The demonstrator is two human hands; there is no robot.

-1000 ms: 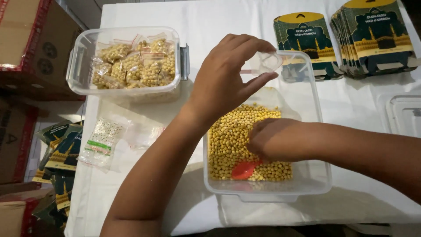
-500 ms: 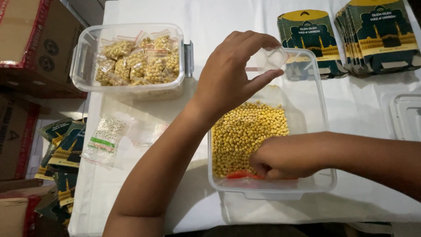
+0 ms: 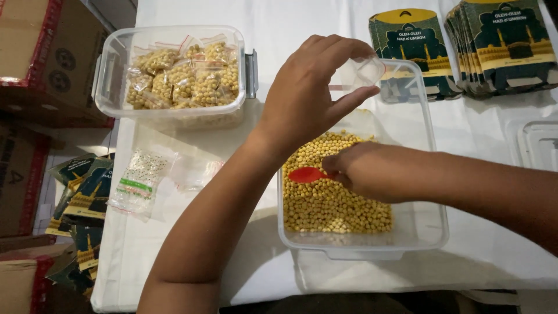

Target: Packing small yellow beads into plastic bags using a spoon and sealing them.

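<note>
My left hand [image 3: 302, 102] pinches a small clear bag [image 3: 361, 72] by its mouth, thumb below and fingers above, holding it over the far end of the clear tub [image 3: 433, 192] so that spills would drop back inside. My right hand [image 3: 372, 174] is closed around the handle of a red spoon [image 3: 307, 174], bowl resting on the yellow beans [image 3: 325, 203]. The spoon lies nearly level, its long axis running left to right, bowl pointing toward the tabletop's left edge. Filled bags sit in another tub [image 3: 110, 87] at the far left corner.
</note>
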